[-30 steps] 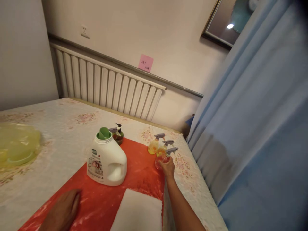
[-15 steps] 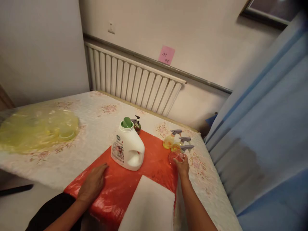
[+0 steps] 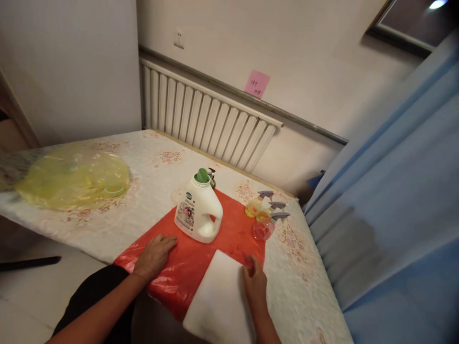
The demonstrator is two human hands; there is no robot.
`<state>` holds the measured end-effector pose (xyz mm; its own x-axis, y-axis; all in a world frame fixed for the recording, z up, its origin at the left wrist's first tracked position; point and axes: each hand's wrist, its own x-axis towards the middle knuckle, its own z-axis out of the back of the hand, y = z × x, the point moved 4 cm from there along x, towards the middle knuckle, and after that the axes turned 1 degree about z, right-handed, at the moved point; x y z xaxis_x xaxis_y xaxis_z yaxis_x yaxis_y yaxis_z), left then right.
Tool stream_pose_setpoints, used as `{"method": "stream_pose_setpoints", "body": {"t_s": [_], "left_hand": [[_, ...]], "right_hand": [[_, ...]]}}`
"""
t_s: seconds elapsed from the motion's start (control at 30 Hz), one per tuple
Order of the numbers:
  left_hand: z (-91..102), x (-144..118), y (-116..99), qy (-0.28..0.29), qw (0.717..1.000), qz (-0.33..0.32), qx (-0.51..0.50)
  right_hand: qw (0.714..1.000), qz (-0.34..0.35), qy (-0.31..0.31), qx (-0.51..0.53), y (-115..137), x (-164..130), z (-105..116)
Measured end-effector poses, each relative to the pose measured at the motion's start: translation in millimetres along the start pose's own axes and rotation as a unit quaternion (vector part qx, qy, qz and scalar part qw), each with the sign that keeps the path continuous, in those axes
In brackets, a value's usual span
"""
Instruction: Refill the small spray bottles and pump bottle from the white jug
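My left hand point(image 3: 155, 257) lies open on a red plastic sheet point(image 3: 182, 282), left of a white jug point(image 3: 201, 215) with a green cap. Beside the right edge of a flat white pad point(image 3: 218, 301), my right hand point(image 3: 256, 283) has its thumb and fingers curved but apart, with nothing seen in them. Whether it touches the pad is hard to tell. Beyond this hand stand a pink spray bottle point(image 3: 262, 231) and two yellow spray bottles point(image 3: 254, 206), all with grey triggers. A dark pump bottle point(image 3: 212, 177) is partly hidden behind the jug.
A flowered cloth point(image 3: 154, 186) covers the table. A yellow plastic bag point(image 3: 71, 179) lies on its left side. Behind the table are a white radiator point(image 3: 201, 114) and a wall with a pink note point(image 3: 257, 84). Blue curtains point(image 3: 387, 191) hang at the right.
My right hand has let go of the pink spray bottle and drawn back to the pad's right edge. My left hand stays on the red sheet. The view has shifted slightly.
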<state>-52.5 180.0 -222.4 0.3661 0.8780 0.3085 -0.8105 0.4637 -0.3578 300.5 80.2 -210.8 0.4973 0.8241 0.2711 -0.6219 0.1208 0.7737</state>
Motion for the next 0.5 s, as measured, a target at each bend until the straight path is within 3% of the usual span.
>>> {"method": "stream_pose_setpoints", "body": {"t_s": [0.17, 0.33, 0.5], "left_hand": [[-0.6, 0, 1, 0.000, 1.000, 0.010, -0.022], [-0.3, -1, 2, -0.001, 0.999, 0.031, -0.038], [-1.2, -1, 3, -0.003, 0.998, 0.038, -0.052]], "right_hand": [[0.992, 0.107, 0.056, -0.033, 11, -40, -14], [0.979, 0.194, 0.026, -0.064, 7, -52, -20], [0.974, 0.211, 0.012, -0.079, 4, -52, -26]]}}
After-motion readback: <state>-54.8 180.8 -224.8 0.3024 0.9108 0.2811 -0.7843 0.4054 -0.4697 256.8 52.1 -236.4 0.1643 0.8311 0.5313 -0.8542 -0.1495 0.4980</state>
